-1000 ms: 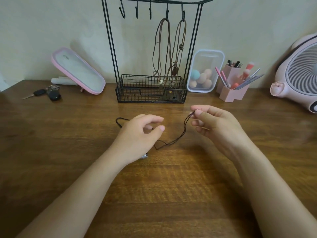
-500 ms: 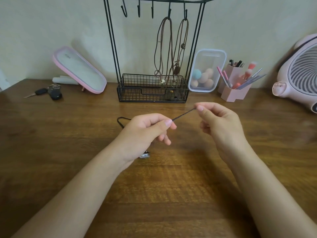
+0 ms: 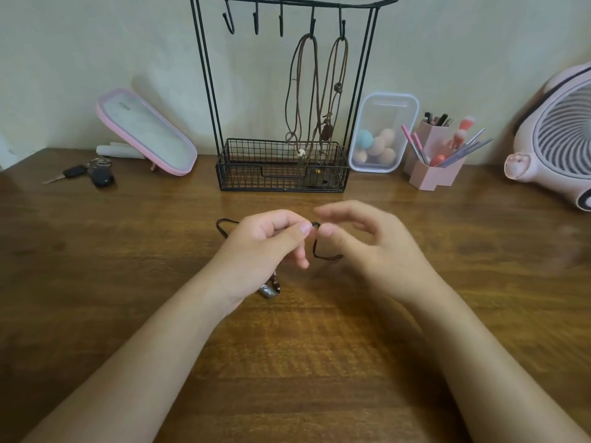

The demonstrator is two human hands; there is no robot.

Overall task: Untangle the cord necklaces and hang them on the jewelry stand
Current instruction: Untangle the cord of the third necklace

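your left hand [image 3: 265, 247] pinched the black cord [image 3: 319, 247] at desk [image 3: 96, 282] center; your right hand [image 3: 367, 247] looked loosely closed on it, blurred. two brown necklaces [image 3: 316, 91] hung on the stand [image 3: 281, 164] at twelve o'clock. you'd have done best easing loops apart, never yanking.

i can't see most of the black cord [image 3: 320, 251] behind my left hand [image 3: 262, 247]. my right hand [image 3: 367, 247] blurs. the pendant [image 3: 269, 291] half hides. the fan [image 3: 556, 139] runs off frame.
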